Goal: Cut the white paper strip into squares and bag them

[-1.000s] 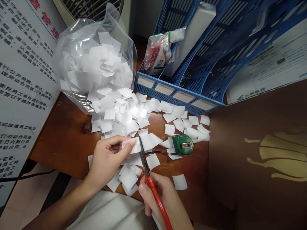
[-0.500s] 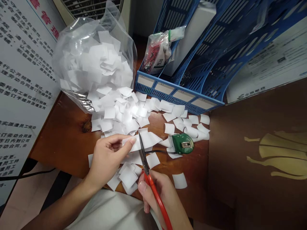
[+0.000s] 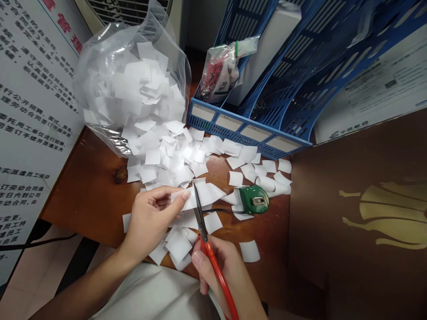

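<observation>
Between thumb and fingers, my left hand (image 3: 151, 218) pinches the left end of a white paper strip (image 3: 208, 194). My right hand (image 3: 218, 260) grips red-handled scissors (image 3: 202, 229), whose dark blades cross the strip near its middle. The blades look nearly closed on the paper; whether it is cut through I cannot tell. Beneath and around both hands lie small cut paper pieces (image 3: 178, 244). A green sharpener-like object (image 3: 254, 200) with a metal blade plate sits to the right of the strip, a black cord running to its left side.
A clear plastic bag (image 3: 182, 66) full of paper squares spills onto the wooden table (image 3: 93, 178). Behind stands a blue file rack (image 3: 250, 129) holding a bag of red items (image 3: 218, 73) and a white box (image 3: 270, 49). A printed board (image 3: 30, 120) borders the left.
Almost nothing differs. My left hand and the strip have shifted very slightly right; the scissors stay across the paper.
</observation>
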